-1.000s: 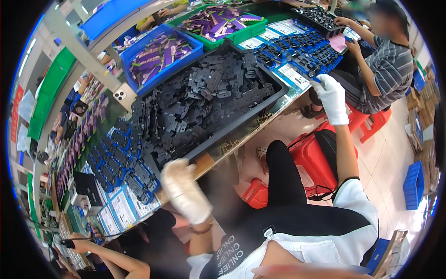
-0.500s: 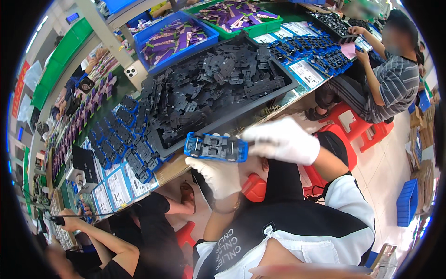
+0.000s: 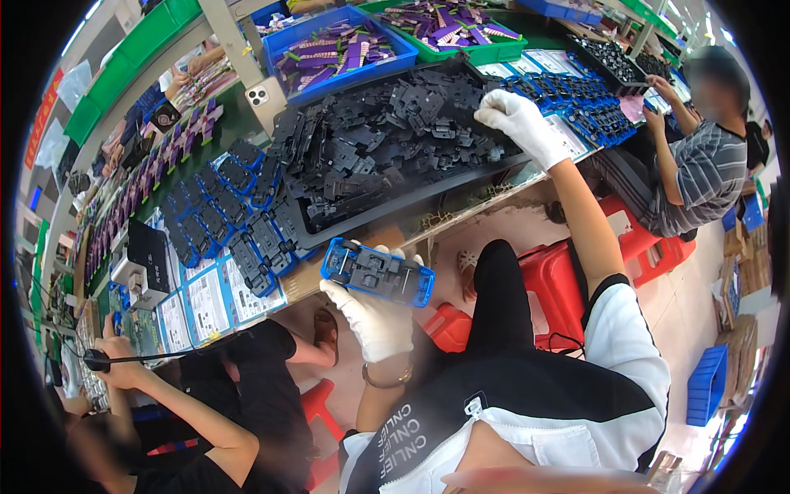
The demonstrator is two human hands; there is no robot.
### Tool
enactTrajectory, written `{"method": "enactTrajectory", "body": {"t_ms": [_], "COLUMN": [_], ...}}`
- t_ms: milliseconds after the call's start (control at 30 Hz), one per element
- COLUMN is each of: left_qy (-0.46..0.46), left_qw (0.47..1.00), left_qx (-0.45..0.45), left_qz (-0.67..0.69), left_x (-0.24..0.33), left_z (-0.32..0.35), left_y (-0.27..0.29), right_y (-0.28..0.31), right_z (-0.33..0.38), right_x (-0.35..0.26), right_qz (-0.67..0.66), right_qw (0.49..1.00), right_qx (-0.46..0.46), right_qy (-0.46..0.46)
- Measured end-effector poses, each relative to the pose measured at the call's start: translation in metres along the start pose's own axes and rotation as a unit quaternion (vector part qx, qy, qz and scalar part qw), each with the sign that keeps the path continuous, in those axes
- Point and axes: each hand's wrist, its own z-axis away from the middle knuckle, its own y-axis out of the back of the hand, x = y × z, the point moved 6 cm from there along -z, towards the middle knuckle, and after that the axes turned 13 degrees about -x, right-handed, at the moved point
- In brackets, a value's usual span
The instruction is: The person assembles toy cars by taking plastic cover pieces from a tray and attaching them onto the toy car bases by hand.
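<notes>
A blue toy car [image 3: 378, 273] lies underside up in my left hand [image 3: 372, 325], which wears a white glove. Its dark chassis faces upward, and a wheel shows near its left end. The gloved fingers wrap around it from below, in front of the table edge. My right hand [image 3: 525, 130], also white-gloved, reaches forward over the right end of a large black tray [image 3: 395, 212]. Its fingers are curled together, and whatever they may hold cannot be made out. Inside the tray is a heap of black plastic chassis parts [image 3: 387, 136].
Rows of blue-and-black toy cars [image 3: 234, 193] lie left of the tray; more cars [image 3: 576, 103] lie to its right. Behind stand a blue bin [image 3: 403, 66] and a green bin [image 3: 494, 54] with purple parts. Co-workers sit at both sides. A phone [image 3: 258, 95] leans on a post.
My right hand has left the car and moved forward and right to the tray. The left hand still holds the car, now tilted; the axle at its right end no longer shows.
</notes>
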Motion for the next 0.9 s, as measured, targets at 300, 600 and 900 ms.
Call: {"method": "enactTrajectory", "body": {"t_ms": [300, 600, 900], "left_qy": [0.016, -0.002, -0.061], "left_qw": [1.0, 1.0, 0.996], "left_qx": [0.011, 0.025, 0.028], "left_qz": [0.014, -0.016, -0.05], "left_x": [-0.006, 0.005, 0.001], "left_z": [-0.005, -0.002, -0.009], "left_y": [0.001, 0.009, 0.026], "right_y": [-0.087, -0.101, -0.12], "right_z": [-0.015, 0.002, 0.097], "right_x": [-0.021, -0.036, -0.148], "right_qz": [-0.068, 0.188, 0.148], "right_qw": [0.99, 0.969, 0.958], "right_qx": [-0.085, -0.09, 0.04], "right_qy": [0.085, 0.136, 0.241]}}
